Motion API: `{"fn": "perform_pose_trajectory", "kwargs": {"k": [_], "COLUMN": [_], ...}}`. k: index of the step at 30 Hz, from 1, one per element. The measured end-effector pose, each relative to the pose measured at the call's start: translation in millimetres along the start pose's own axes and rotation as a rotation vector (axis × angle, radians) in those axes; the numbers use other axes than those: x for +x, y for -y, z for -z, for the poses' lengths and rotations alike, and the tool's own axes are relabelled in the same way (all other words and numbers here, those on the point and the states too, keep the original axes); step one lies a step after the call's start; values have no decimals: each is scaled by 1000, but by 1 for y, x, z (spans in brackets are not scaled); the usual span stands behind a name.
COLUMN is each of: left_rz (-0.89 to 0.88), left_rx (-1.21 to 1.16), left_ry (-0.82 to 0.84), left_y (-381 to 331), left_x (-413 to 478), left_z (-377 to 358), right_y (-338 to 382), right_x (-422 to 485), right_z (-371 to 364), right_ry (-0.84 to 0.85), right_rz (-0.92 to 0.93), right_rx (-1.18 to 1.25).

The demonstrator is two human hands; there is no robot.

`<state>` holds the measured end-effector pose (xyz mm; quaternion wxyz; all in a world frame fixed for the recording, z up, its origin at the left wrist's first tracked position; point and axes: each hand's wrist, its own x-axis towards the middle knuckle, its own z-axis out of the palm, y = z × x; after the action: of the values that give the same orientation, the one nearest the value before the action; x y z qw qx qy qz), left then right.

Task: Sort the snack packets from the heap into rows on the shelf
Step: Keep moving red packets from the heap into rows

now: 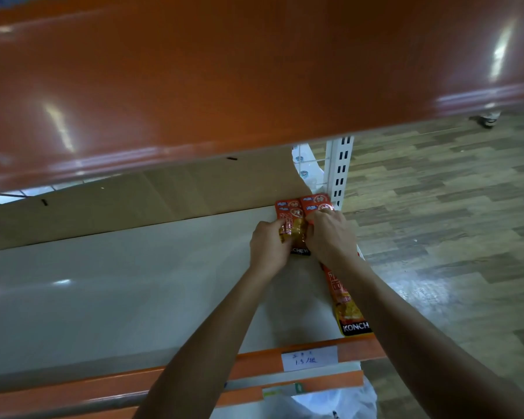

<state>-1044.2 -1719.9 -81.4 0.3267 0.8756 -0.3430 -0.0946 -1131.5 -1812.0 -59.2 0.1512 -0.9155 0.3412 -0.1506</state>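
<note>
Reaching into the right end of the white shelf [118,291], both hands meet at centre right of the frame. The left hand [268,244] has its fingers curled round the left edge of an orange-and-yellow snack packet [297,234]. The right hand [330,234] grasps the same packet from the right, knuckles up, fingers bent over it. A black band reading "CHEW" peeks out below, between the wrists. Just above the hands, two red back packets [303,205] lie side by side against the cardboard backing [133,204], beside the white slotted upright [341,167]. Down at lower right, a loose packet [347,306] lies lengthwise along the shelf's right edge, partly under the right forearm, its black end showing "KONCH". Below it runs the orange front rail [254,362] with a handwritten white label [309,358]. An orange upper shelf [224,71] fills the top, wood-pattern floor [451,222] the right side, and a white plastic bag [345,403] shows at the bottom edge.
</note>
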Motion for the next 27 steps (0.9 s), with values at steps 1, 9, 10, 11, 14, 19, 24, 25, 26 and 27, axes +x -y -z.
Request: {"fn": "perform_pose_trajectory", "kwargs": {"k": [1, 9, 10, 11, 14, 19, 24, 25, 26, 27], "left_rz": [3, 34, 36, 39, 49, 90, 287, 390, 462, 488], "left_rx": [24, 148, 150, 148, 140, 0, -368, -529, -653, -722], "left_ry": [-2, -33, -32, -30, -39, -34, 50, 68, 80, 89], "left_y": [-1, -3, -2, -2, -1, -3, 1, 2, 3, 5], "left_x": [0, 1, 1, 1, 1, 8, 22, 24, 27, 29], "left_z": [-1, -5, -5, -5, -4, 0, 8, 10, 10, 10], "right_y": [1, 14, 16, 17, 20, 27, 42, 44, 45, 46], "right_x": [-1, -6, -7, -7, -9, -12, -8, -7, -7, -6], "right_z": [0, -4, -4, -5, -6, -5, -9, -11, -13, -14], "right_ry": [7, 20, 21, 23, 33, 32, 107, 141, 169, 187], "right_rz": [4, 54, 55, 59, 84, 136, 215, 219, 220, 220], "right_rx": [4, 32, 33, 29, 22, 36, -33, -54, -74, -85]}}
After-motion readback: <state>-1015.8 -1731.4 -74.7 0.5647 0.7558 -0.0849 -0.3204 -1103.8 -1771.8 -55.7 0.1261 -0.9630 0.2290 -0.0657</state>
